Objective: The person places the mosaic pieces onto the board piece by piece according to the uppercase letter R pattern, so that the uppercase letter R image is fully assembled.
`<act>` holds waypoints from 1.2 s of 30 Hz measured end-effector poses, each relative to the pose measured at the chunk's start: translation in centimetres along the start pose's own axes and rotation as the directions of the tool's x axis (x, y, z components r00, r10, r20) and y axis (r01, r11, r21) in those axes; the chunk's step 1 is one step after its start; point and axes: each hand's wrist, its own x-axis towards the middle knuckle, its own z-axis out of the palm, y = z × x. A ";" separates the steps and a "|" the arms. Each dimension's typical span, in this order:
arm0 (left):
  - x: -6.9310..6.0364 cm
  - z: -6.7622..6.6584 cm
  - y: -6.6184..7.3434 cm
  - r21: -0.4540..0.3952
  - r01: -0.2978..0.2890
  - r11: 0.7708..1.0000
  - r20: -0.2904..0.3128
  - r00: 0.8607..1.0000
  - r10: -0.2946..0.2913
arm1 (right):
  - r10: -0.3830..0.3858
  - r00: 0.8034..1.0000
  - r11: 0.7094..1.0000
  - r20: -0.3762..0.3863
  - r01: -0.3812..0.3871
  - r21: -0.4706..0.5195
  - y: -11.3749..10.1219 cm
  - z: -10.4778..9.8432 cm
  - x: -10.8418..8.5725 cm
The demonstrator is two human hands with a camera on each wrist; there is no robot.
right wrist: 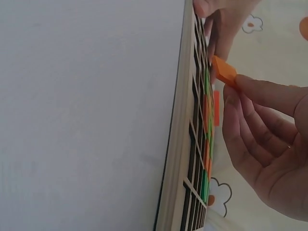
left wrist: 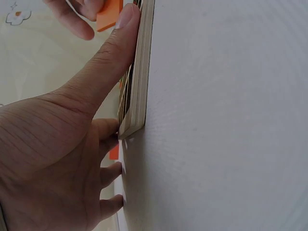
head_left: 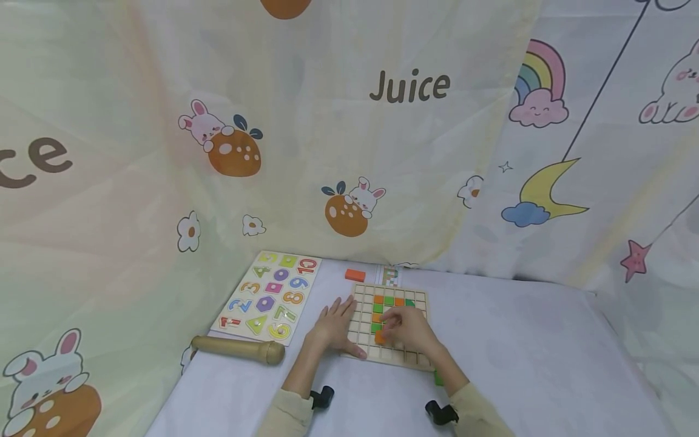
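Observation:
A wooden grid board (head_left: 360,325) lies on the white table, with orange and green square tiles (head_left: 378,308) set in a row and a column of its cells. My left hand (head_left: 331,328) rests at the board's left side with fingers spread; its thumb (left wrist: 108,62) lies along the near edge. Between thumb and fingertips, my right hand (head_left: 409,331) pinches an orange square tile (right wrist: 224,72), held tilted just above the grid. That hand hides part of the board's right half in the head view.
Behind the board are an orange block (head_left: 355,275) and a small pattern card (head_left: 391,277). To the left lie a number-and-shape puzzle board (head_left: 267,297) and a gold-brown microphone-shaped object (head_left: 240,350). A green piece (head_left: 438,379) sits by the right forearm. Printed curtains (head_left: 415,152) hang behind.

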 end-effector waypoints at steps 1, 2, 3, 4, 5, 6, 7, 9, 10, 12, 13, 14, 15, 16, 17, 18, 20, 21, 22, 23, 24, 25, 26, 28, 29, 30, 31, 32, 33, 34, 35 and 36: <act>0.0 0.0 0.0 0.000 -0.001 1.000 -0.001 1.000 0.001 | 0.008 1.000 1.000 0.002 -0.008 -0.005 -0.1 0.1 0.1; 0.0 0.0 0.1 -0.003 -0.002 1.000 -0.001 1.000 0.002 | 0.012 1.000 1.000 0.004 -0.012 -0.009 -0.2 0.3 0.1; 0.0 0.1 0.1 -0.003 -0.004 1.000 -0.002 1.000 0.004 | 0.020 1.000 1.000 0.008 -0.020 -0.012 -0.2 0.5 0.2; 0.0 0.1 0.1 -0.002 -0.007 1.000 -0.003 1.000 0.007 | 0.019 1.000 1.000 0.009 -0.019 -0.022 -0.2 0.6 0.3; 0.0 0.2 0.2 -0.001 -0.009 1.000 -0.002 1.000 0.009 | 0.018 1.000 0.999 0.011 -0.018 -0.028 -0.3 0.7 0.3; 0.0 0.2 0.2 -0.001 -0.012 1.000 -0.001 1.000 0.012 | 0.024 1.000 0.999 0.014 -0.024 -0.035 -0.3 0.8 0.4; 0.0 0.2 0.3 -0.002 -0.013 1.000 0.000 1.000 0.013 | 0.022 1.000 0.999 0.017 -0.022 -0.046 -0.3 0.9 0.4; 0.1 0.3 0.4 -0.001 -0.013 1.000 0.003 1.000 0.013 | 0.014 1.000 0.997 0.021 -0.012 -0.078 -0.2 1.1 0.6; 0.1 0.3 0.4 -0.003 -0.013 1.000 0.003 1.000 0.013 | 0.006 1.000 0.995 0.021 -0.004 -0.098 -0.2 1.2 0.6; 0.1 0.3 0.4 -0.007 -0.010 1.000 0.003 1.000 0.010 | 0.001 1.000 0.993 0.020 0.002 -0.121 -0.2 1.4 0.7; 0.1 0.3 0.5 -0.009 -0.009 1.000 0.004 1.000 0.009 | -0.007 1.000 0.991 0.020 0.010 -0.135 -0.1 1.5 0.7; 0.1 0.4 0.5 -0.010 -0.008 1.000 0.003 1.000 0.008 | -0.008 1.000 0.989 0.019 0.011 -0.145 -0.1 1.6 0.7; 0.1 0.4 0.5 -0.012 -0.008 1.000 0.002 1.000 0.008 | -0.009 1.000 0.988 0.019 0.012 -0.153 0.0 1.7 0.7; 0.1 0.4 0.5 -0.010 -0.008 1.000 0.001 1.000 0.008 | -0.007 1.000 0.987 0.019 0.010 -0.158 0.0 1.7 0.8; 0.1 0.4 0.5 -0.011 -0.007 1.000 0.003 1.000 0.007 | -0.006 1.000 0.987 0.021 0.009 -0.160 0.0 1.8 0.8; 0.1 0.4 0.4 -0.007 -0.007 1.000 0.001 1.000 0.007 | -0.004 1.000 0.986 0.024 0.008 -0.166 0.0 1.9 0.8; 0.1 0.5 0.4 -0.004 -0.008 1.000 -0.002 1.000 0.008 | 0.012 0.999 0.986 0.033 -0.007 -0.165 -0.1 1.9 0.8; 0.1 0.4 0.4 -0.005 -0.007 1.000 -0.002 1.000 0.007 | 0.023 0.999 0.987 0.039 -0.017 -0.159 -0.3 1.8 0.7; 0.1 0.4 0.4 -0.007 -0.006 1.000 -0.001 1.000 0.006 | 0.032 0.999 0.988 0.044 -0.025 -0.152 -0.4 1.7 0.6; 0.1 0.4 0.3 -0.004 -0.006 1.000 -0.002 1.000 0.006 | 0.037 0.998 0.989 0.048 -0.030 -0.144 -0.6 1.6 0.4; 0.1 0.4 0.3 -0.005 -0.005 1.000 -0.003 1.000 0.005 | 0.044 0.998 0.989 0.045 -0.037 -0.145 -0.8 1.4 0.3; 0.0 0.3 0.3 -0.009 -0.004 1.000 -0.003 1.000 0.004 | 0.048 0.998 0.989 0.040 -0.042 -0.144 -0.9 1.2 0.1; 0.0 0.2 0.3 -0.012 -0.003 1.000 -0.002 1.000 0.003 | 0.052 0.998 0.990 0.033 -0.047 -0.136 -1.0 0.9 -0.1; 0.0 0.1 0.1 -0.017 0.000 1.000 0.000 1.000 0.000 | 0.041 0.999 0.990 0.006 -0.040 -0.135 -1.0 0.4 -0.5; 0.0 0.1 0.0 -0.020 0.001 1.000 -0.001 1.000 -0.001 | 0.036 0.999 0.990 -0.007 -0.037 -0.136 -0.9 0.1 -0.8; 0.0 0.0 0.0 -0.028 0.003 1.000 -0.001 1.000 -0.003 | 0.034 0.999 0.989 -0.022 -0.037 -0.142 -0.8 -0.1 -0.9; 0.0 0.0 0.0 -0.030 0.005 1.000 0.002 1.000 -0.004 | 0.034 0.999 0.990 -0.034 -0.038 -0.136 -0.7 -0.5 -1.2; 0.0 0.0 0.0 -0.022 0.007 1.000 0.009 1.000 -0.007 | 0.037 0.998 0.991 -0.045 -0.043 -0.130 -0.6 -0.8 -1.5; 0.0 0.0 0.0 -0.014 0.008 1.000 0.012 1.000 -0.008 | 0.042 0.997 0.990 -0.058 -0.049 -0.131 -0.4 -1.1 -1.9; 0.1 0.2 -0.1 -0.014 0.006 1.000 0.006 1.000 -0.006 | 0.049 0.997 0.990 -0.067 -0.058 -0.131 -0.3 -1.5 -2.2; 0.1 0.2 -0.1 -0.011 0.005 1.000 0.006 1.000 -0.004 | 0.058 0.996 0.989 -0.075 -0.067 -0.133 -0.2 -1.9 -2.5; 0.0 0.2 -0.1 -0.011 0.004 1.000 0.009 1.000 -0.004 | 0.068 0.994 0.988 -0.082 -0.079 -0.136 -0.2 -2.3 -2.8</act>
